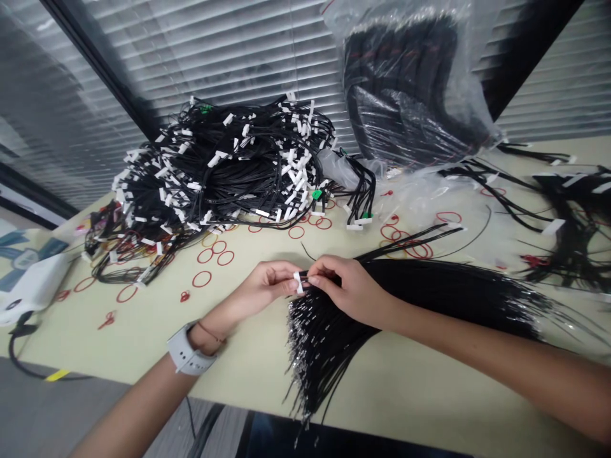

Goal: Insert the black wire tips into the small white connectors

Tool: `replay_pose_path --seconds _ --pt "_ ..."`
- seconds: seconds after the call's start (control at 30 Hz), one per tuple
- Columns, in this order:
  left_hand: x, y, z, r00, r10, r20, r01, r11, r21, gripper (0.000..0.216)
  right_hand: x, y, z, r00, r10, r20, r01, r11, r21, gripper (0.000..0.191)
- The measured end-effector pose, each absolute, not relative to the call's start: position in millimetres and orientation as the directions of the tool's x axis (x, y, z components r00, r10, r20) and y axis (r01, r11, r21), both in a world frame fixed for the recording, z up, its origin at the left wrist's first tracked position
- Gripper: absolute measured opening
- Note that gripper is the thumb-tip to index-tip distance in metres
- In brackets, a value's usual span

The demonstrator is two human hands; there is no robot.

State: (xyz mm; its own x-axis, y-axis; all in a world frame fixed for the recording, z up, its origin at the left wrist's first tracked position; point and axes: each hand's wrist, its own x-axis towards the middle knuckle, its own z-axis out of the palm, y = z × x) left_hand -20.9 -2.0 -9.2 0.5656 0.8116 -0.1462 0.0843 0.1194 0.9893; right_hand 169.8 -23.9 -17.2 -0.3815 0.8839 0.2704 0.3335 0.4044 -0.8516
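Observation:
Between the fingertips of my left hand [272, 283] is a small white connector [298, 282], pinched and held upright. My right hand [346, 286] meets it from the right, thumb and forefinger closed on a thin black wire whose end is at the connector. Whether the wire's tip sits inside the housing is too small to tell. Under my right hand lies a thick bundle of black wires [420, 286], with bare metal terminals [300, 343] fanned out at its left end. A few black wires with a white connector [456, 227] lie just behind the bundle.
A large heap of black cables with white connectors [238, 172] stands at the back. Beside it, a clear plastic bag of black wires [405, 89] leans on the blinds. Red rubber bands [201, 278] are scattered about. A white device [35, 289] sits at the left edge.

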Motion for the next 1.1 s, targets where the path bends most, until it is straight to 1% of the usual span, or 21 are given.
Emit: replay_pose_path --seconds 0.3,0.47,0.57,0.63,0.73,0.77,0.83,0.93,1.1 --pt "-19.6 -3.9 -7.2 0.594 0.790 -0.153 0.077 0.134 0.988 0.014 168.5 -26.4 -17.0 -0.385 0.860 0.336 0.280 0.456 -0.845 0.010" --pt "-22.7 -2.5 -8.1 0.575 0.811 -0.110 0.090 0.071 0.993 0.013 167.0 -27.2 -19.3 -0.345 0.868 0.356 0.341 0.469 -0.815 0.007" --pt "-24.6 -2.6 -8.1 0.575 0.809 -0.117 0.090 0.080 0.993 0.013 167.2 -27.3 -19.7 -0.350 0.853 0.388 0.380 0.508 -0.773 0.010" --pt "-25.2 -2.9 -8.4 0.567 0.815 -0.121 0.069 0.100 0.993 0.013 168.5 -27.5 -19.7 -0.315 0.849 0.424 0.404 0.524 -0.750 0.013" --pt "-25.9 -3.0 -9.4 0.544 0.830 -0.120 0.045 0.114 0.992 0.011 170.5 -29.1 -20.2 -0.203 0.825 0.528 0.436 0.559 -0.706 0.014" --pt "-26.0 -2.9 -9.8 0.537 0.835 -0.123 0.042 0.119 0.992 0.011 170.6 -30.0 -20.8 -0.191 0.805 0.562 0.438 0.582 -0.685 0.014" --pt "-26.1 -2.6 -10.0 0.528 0.839 -0.130 0.032 0.133 0.991 0.012 169.7 -31.9 -22.6 -0.231 0.756 0.612 0.425 0.644 -0.635 0.013" --pt "-25.4 -2.7 -8.5 0.514 0.844 -0.150 0.012 0.168 0.986 0.015 167.1 -33.8 -25.9 -0.334 0.697 0.635 0.415 0.713 -0.564 0.013" --pt "-24.0 -3.7 -4.8 0.521 0.833 -0.185 0.039 0.194 0.980 0.016 165.8 -33.0 -27.8 -0.350 0.680 0.644 0.471 0.723 -0.506 0.017"
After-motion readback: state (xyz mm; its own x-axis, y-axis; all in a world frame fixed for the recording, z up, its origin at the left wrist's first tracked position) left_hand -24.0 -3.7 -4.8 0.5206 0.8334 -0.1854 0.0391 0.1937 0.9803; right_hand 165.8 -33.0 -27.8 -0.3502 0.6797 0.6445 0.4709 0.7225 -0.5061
